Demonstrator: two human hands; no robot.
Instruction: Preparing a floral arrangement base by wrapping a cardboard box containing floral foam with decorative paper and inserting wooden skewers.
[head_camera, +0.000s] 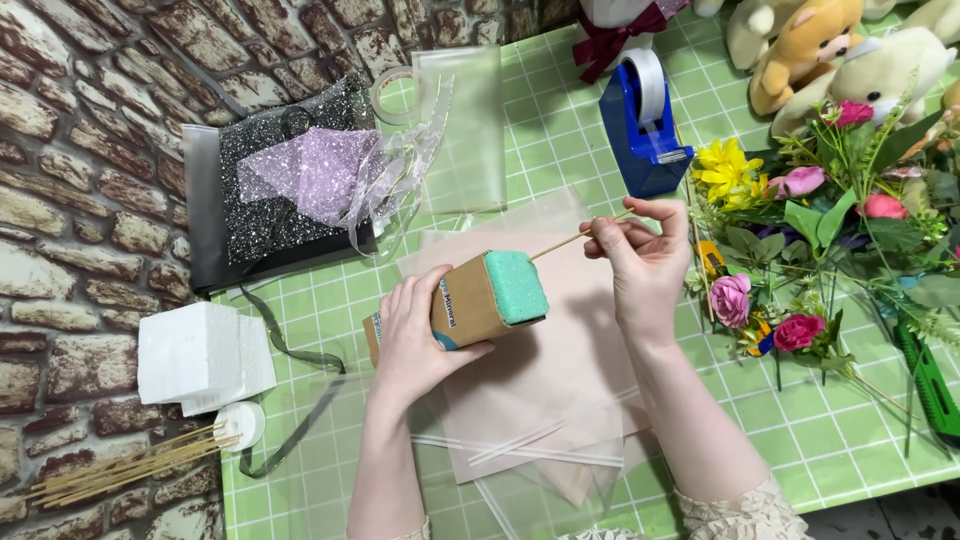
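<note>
Your left hand (415, 335) gripped the brown cardboard carton (470, 305) filled with green floral foam (515, 288), tilted above the pink tissue sheets (560, 370). Your right hand (640, 262) pinched a thin wooden skewer (565, 243) touching the foam. A white-and-blue label showed on the carton's side.

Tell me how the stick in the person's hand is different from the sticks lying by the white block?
The single stick is pinched in the right hand, its tip poked into the green foam of the box that the left hand grips. The bundle of sticks lies loose and untouched beside the white foam block. One stands alone; the others are many. All look thin, pale and wooden.
</note>
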